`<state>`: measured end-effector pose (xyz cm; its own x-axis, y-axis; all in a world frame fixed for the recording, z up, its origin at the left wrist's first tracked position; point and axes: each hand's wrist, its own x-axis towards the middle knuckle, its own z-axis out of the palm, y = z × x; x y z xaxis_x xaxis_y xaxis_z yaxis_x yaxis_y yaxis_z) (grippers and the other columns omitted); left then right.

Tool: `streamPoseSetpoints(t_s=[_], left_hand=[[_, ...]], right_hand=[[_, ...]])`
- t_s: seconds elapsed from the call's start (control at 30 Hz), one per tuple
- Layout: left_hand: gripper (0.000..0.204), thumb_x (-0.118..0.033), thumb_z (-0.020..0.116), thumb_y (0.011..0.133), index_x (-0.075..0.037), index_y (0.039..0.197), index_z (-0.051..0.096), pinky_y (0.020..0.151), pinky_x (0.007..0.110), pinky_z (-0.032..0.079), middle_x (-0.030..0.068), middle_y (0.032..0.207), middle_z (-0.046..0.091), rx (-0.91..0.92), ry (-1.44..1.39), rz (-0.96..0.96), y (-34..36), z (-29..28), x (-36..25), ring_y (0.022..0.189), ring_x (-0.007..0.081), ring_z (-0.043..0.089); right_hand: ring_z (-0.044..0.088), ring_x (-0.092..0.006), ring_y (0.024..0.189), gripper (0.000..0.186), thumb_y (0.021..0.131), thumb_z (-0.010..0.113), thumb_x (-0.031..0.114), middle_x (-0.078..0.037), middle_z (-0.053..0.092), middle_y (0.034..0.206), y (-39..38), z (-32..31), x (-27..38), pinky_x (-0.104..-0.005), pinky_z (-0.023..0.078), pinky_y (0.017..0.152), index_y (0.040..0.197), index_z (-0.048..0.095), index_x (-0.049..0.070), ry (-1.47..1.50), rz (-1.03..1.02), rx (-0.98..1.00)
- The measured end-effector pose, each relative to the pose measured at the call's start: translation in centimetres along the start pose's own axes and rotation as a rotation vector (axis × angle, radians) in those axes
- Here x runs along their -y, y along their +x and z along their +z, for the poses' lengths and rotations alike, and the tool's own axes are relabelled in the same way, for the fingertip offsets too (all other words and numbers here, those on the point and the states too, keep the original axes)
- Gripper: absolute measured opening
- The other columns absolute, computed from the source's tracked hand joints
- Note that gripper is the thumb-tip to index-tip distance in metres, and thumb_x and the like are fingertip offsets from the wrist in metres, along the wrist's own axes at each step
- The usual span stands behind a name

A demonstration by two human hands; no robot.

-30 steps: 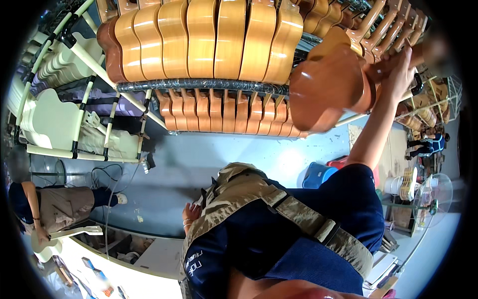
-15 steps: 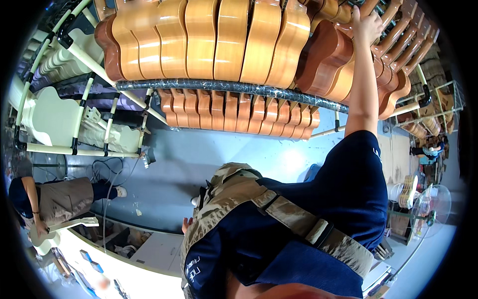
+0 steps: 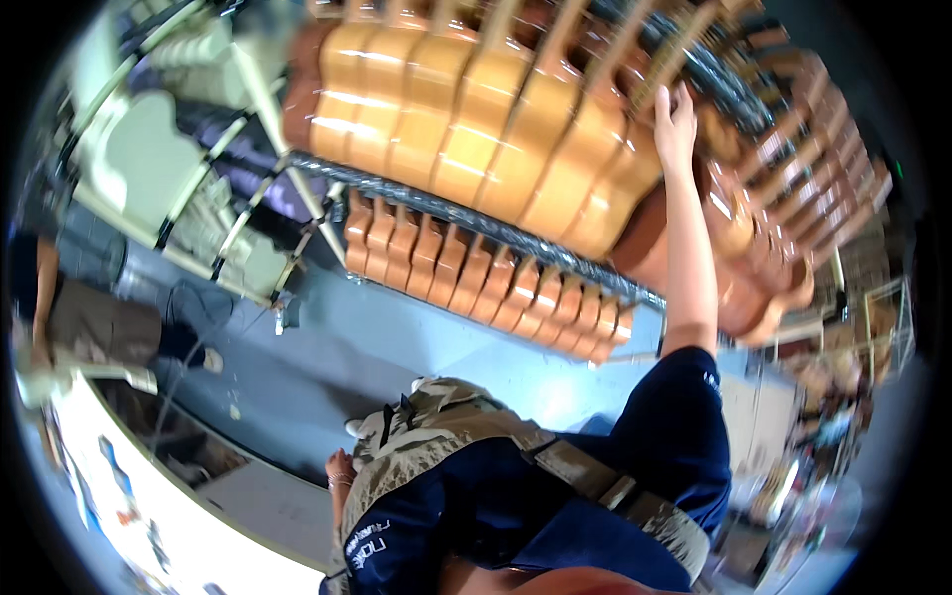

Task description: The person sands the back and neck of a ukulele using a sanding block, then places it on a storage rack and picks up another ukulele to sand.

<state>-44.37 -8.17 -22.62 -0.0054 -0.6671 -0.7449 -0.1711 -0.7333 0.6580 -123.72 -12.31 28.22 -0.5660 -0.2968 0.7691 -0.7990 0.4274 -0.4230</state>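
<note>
My right arm stretches up to a rack of glossy guitars, pale orange bodies point(image 3: 456, 139) in a row with brown ones. My right hand point(image 3: 676, 124) is at the base of a pale guitar neck point(image 3: 672, 52), fingers apart and slightly bent; whether they touch it is unclear in the blur. A brown guitar body point(image 3: 640, 238) rests just left of my forearm. A lower row of smaller-looking brown guitars point(image 3: 476, 278) hangs beneath the padded bar point(image 3: 436, 206). My left hand point(image 3: 339, 466) is low beside my camouflage apron, small and blurred, its fingers hard to make out.
A white pipe rack point(image 3: 248, 74) with cream guitar bodies point(image 3: 139, 149) stands left. A co-worker point(image 3: 94, 322) is at a white bench point(image 3: 104, 466) lower left, cables on the floor nearby. A fan point(image 3: 828, 511) and more racks point(image 3: 878, 332) are at the right.
The brown guitar I held one second ago is now in the rack. My right hand has shifted left from where it gripped a neck, and the view has tilted.
</note>
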Motion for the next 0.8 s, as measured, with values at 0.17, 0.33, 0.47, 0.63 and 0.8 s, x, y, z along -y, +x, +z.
streamPoseSetpoints(t_s=[0.17, 0.33, 0.47, 0.63, 0.8], left_hand=[[0.042, -0.037, 0.062, 0.077, -0.005, 0.104, 0.065, 0.083, 0.037, 0.049, 0.0188, 0.098, 0.067, -0.244, 0.643, 0.023, -7.0, 4.8, -5.4, 0.095, 0.0311, 0.064], [0.043, -0.04, 0.06, 0.078, -0.012, 0.11, 0.065, 0.092, 0.037, 0.046, 0.0175, 0.108, 0.064, -0.219, 0.496, -0.06, -7.0, 4.6, -1.9, 0.104, 0.0314, 0.06], [0.041, -0.039, 0.058, 0.079, -0.008, 0.103, 0.068, 0.088, 0.038, 0.047, 0.0184, 0.101, 0.066, -0.198, 0.416, -0.06, -6.6, 3.2, 0.3, 0.098, 0.0326, 0.062], [0.044, -0.039, 0.056, 0.08, -0.003, 0.101, 0.068, 0.085, 0.039, 0.048, 0.019, 0.099, 0.066, -0.113, 0.476, -0.017, -4.8, -0.1, 1.0, 0.095, 0.0328, 0.062], [0.052, -0.047, 0.057, 0.082, 0.0, 0.1, 0.067, 0.082, 0.04, 0.049, 0.0206, 0.097, 0.066, 0.026, 0.338, 0.213, -2.5, -2.4, -5.3, 0.094, 0.0342, 0.062]], right_hand=[[0.062, -0.0402, 0.082, 0.048, 0.087, 0.053, 0.044, -0.026, 0.063, 0.089, 1.7, 3.5, 2.3, -0.0506, 0.047, 0.074, 0.112, 0.06, 0.005, -0.048, 0.065, 0.307], [0.059, -0.028, 0.084, 0.041, 0.091, 0.055, 0.013, -0.023, 0.056, 0.103, 0.6, 2.9, -1.5, -0.0372, 0.05, 0.074, 0.122, 0.04, -0.009, 0.337, 0.159, 0.153], [0.06, -0.0338, 0.094, 0.042, 0.096, 0.049, 0.021, -0.027, 0.056, 0.107, -5.7, -3.1, 8.2, -0.0394, 0.049, 0.077, 0.12, 0.037, -0.011, 0.174, -0.02, -0.049], [0.054, -0.0376, 0.106, 0.049, 0.096, 0.05, 0.023, -0.029, 0.049, 0.123, -13.6, -9.6, 21.9, -0.0389, 0.047, 0.085, 0.13, 0.034, -0.008, -0.019, -0.064, 0.005], [0.054, -0.0184, 0.09, 0.05, 0.096, 0.051, 0.021, -0.017, 0.055, 0.108, -22.0, -9.4, 24.0, -0.0287, 0.046, 0.079, 0.134, 0.033, -0.007, 0.637, 0.088, 0.499]])
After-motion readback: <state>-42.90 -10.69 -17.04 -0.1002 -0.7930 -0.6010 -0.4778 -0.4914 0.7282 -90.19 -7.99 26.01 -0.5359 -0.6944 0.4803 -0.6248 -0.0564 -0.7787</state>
